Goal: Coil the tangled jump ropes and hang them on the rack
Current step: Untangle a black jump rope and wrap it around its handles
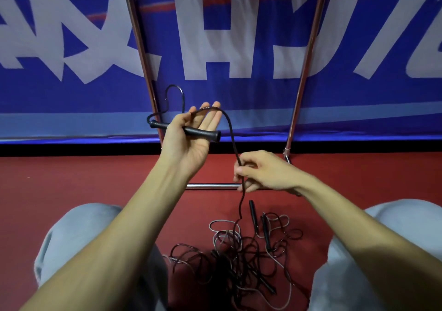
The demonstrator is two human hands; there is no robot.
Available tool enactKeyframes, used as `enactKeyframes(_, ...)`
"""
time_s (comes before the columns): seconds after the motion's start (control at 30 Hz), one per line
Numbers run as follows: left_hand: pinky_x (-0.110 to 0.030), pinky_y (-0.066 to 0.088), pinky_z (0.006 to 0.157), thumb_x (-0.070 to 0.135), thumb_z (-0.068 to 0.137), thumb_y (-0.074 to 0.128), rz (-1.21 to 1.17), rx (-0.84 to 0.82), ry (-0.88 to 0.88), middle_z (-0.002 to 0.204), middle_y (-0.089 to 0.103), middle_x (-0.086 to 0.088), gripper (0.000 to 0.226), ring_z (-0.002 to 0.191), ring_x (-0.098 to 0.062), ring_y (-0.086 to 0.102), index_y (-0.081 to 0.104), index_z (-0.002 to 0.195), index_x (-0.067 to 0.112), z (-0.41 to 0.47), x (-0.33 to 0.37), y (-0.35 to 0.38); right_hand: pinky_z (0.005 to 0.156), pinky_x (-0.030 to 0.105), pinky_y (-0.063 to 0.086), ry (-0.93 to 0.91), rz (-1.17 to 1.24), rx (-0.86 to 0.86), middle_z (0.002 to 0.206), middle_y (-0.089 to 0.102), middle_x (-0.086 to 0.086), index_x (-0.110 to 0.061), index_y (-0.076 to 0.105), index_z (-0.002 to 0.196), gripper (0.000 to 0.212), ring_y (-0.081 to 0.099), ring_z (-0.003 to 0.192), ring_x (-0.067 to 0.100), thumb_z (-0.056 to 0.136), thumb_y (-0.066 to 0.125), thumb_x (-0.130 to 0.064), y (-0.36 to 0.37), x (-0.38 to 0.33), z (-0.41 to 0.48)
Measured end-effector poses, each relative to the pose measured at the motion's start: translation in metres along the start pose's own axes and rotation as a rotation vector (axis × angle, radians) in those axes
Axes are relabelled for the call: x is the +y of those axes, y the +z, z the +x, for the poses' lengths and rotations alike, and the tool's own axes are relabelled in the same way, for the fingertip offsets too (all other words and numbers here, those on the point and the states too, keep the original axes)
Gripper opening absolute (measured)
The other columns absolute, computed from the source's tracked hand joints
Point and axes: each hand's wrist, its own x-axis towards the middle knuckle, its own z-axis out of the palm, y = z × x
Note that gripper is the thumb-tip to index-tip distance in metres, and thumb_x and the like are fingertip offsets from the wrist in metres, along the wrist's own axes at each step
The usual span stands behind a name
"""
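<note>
Head-worn view, close over your grip.
It faces forward and down: blue-and-white printed banner (pixel 251 90) beyond the black rubber handle (pixel 204 132) your left hand (pixel 189 144) grips, red floor (pixel 95 179) beneath.

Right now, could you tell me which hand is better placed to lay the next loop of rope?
Right: the right hand pinches the rope below; the left hand holds the handle, palm up.
</note>
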Motion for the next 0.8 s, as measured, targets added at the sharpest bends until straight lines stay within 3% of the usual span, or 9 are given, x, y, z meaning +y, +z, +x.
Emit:
enactKeyframes(0.13, -0.036, 0.059, 0.076, 0.008, 0.100, 0.039, 0.242, 0.040, 0.067, 0.091, 0.069, -0.014, 0.016, 0.080, -0.029, 0.073, 0.053, 0.093, 0.005, 0.003, -0.002, -0.005, 0.069, 0.039, 0.061, -0.016, -0.042, 0.153, 0.083, 0.069, 0.012, -0.011, 0.059, 0.091, 0.014, 0.072, 0.077, 0.031, 0.098, 0.048, -0.006, -0.015, 0.002, -0.002)
enactKeyframes(0.3, -0.035, 0.057, 0.076, 0.013, 0.098, 0.049, 0.933, 0.053, 0.129, 0.106, 0.071, -0.008, 0.018, 0.091, -0.028, 0.071, 0.066, 0.094, 0.012, -0.004, -0.027, -0.010, 0.062, 0.033, 0.060, -0.118, 0.112, 0.181, 0.077, 0.064, 0.009, -0.008, 0.054, 0.102, 0.015, 0.072, 0.070, 0.026, 0.099, 0.041, -0.002, -0.024, -0.008, -0.010)
enactKeyframes(0.4, -0.031, 0.052, 0.077, 0.014, 0.098, 0.050, 1.348, -0.086, 0.090, 0.106, 0.072, -0.010, 0.020, 0.091, -0.021, 0.071, 0.069, 0.092, 0.016, -0.003, -0.037, -0.019, 0.062, 0.036, 0.061, -0.223, 0.309, 0.279, 0.075, 0.062, 0.011, -0.009, 0.053, 0.096, 0.014, 0.071, 0.067, 0.026, 0.099, 0.041, -0.001, -0.037, -0.021, -0.016)
enactKeyframes(0.5, -0.034, 0.054, 0.082, 0.018, 0.094, 0.054, 1.850, -0.293, 0.211, 0.093, 0.073, -0.004, 0.018, 0.082, -0.018, 0.069, 0.072, 0.094, 0.015, -0.002, -0.036, -0.028, 0.059, 0.034, 0.060, -0.283, 0.533, 0.395, 0.073, 0.060, 0.010, -0.008, 0.050, 0.091, 0.012, 0.071, 0.065, 0.025, 0.100, 0.042, -0.003, -0.051, -0.029, -0.023)
enactKeyframes(0.57, -0.037, 0.050, 0.095, 0.009, 0.093, 0.054, 1.842, -0.410, 0.061, 0.098, 0.072, -0.001, 0.020, 0.092, -0.014, 0.068, 0.072, 0.101, 0.014, -0.006, -0.039, -0.028, 0.059, 0.033, 0.059, -0.296, 0.639, 0.446, 0.072, 0.061, 0.009, -0.008, 0.049, 0.088, 0.013, 0.072, 0.068, 0.027, 0.100, 0.043, -0.005, -0.059, -0.031, -0.026)
enactKeyframes(0.67, -0.027, 0.050, 0.093, -0.011, 0.092, 0.047, 1.657, -0.501, -0.120, 0.103, 0.072, -0.006, 0.036, 0.096, -0.006, 0.068, 0.066, 0.106, 0.016, -0.014, -0.048, -0.025, 0.059, 0.033, 0.058, -0.293, 0.708, 0.506, 0.075, 0.062, 0.009, -0.006, 0.050, 0.086, 0.014, 0.073, 0.071, 0.028, 0.100, 0.045, -0.006, -0.066, -0.029, -0.027)
enactKeyframes(0.8, -0.039, 0.054, 0.087, 0.005, 0.098, 0.049, 1.519, -0.532, -0.119, 0.087, 0.072, -0.007, 0.016, 0.088, -0.024, 0.070, 0.064, 0.098, 0.011, -0.017, -0.053, -0.023, 0.061, 0.033, 0.058, -0.280, 0.805, 0.572, 0.080, 0.062, 0.014, -0.004, 0.050, 0.085, 0.014, 0.073, 0.074, 0.030, 0.098, 0.048, -0.006, -0.074, -0.024, -0.025)
